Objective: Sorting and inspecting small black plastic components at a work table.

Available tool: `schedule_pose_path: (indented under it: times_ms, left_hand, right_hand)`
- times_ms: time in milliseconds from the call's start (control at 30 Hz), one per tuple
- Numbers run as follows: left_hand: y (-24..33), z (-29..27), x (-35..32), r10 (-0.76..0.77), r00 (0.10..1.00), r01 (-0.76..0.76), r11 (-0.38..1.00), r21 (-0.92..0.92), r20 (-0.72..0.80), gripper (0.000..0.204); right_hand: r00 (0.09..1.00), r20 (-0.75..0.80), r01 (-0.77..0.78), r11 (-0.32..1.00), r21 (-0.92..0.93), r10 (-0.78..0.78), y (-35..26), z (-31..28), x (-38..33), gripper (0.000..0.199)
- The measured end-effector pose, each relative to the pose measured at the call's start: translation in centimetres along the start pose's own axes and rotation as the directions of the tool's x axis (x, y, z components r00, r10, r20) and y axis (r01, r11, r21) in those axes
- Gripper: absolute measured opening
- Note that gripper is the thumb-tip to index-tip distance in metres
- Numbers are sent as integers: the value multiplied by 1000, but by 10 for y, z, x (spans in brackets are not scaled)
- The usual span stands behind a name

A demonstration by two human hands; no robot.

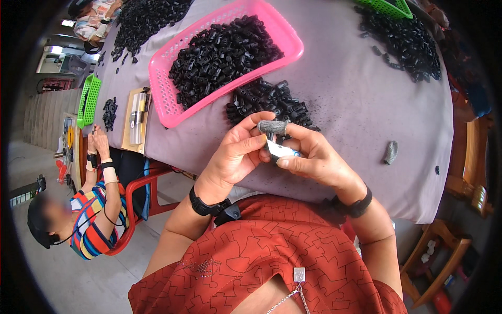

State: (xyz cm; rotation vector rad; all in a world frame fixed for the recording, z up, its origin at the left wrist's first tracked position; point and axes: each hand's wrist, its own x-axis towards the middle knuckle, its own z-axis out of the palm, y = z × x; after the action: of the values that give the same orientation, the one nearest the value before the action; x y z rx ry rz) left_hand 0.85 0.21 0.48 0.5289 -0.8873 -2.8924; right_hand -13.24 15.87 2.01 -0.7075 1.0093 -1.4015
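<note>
Both my hands meet above the near edge of the cloth-covered table, in front of a pile of small black plastic parts (269,99). My left hand (238,152) pinches a small black plastic part (270,137), largely hidden behind the fingers. A grey knitted finger sleeve (273,127) covers the index fingertip of my right hand (316,154) and lies across the part, close to my left fingertips. Between the right thumb and fingers is a small white, wedge-shaped tool (281,150) with a blue end; its exact kind cannot be made out.
A pink basket (159,97) full of black parts stands beyond the pile. Another grey finger sleeve (390,153) lies to the right. More black parts (410,47) are heaped far right. At left are a wooden board (137,120), a green basket (90,99) and a seated co-worker (99,220).
</note>
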Motion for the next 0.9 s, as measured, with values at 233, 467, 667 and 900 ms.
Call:
schedule_pose_path:
  times_ms: [233, 467, 667, 900]
  left_hand:
    - [1, 3, 0, -28, 999, 29, 999, -46, 27, 42]
    - [-3, -3, 3, -13, 998, 16, 999, -52, 60, 42]
    - [-2, -2, 1, -9, 999, 10, 1000, -18, 47, 42]
    - [0, 3, 1, -14, 999, 14, 1000, -5, 50, 44]
  right_hand:
    - [999, 21, -32, 995, 96, 31, -2, -3, -1, 42]
    - [998, 58, -26, 991, 134, 18, 0, -4, -1, 48]
    - [995, 87, -61, 992, 106, 51, -4, -3, -1, 45]
    - [993, 109, -59, 989, 135, 45, -4, -5, -1, 42]
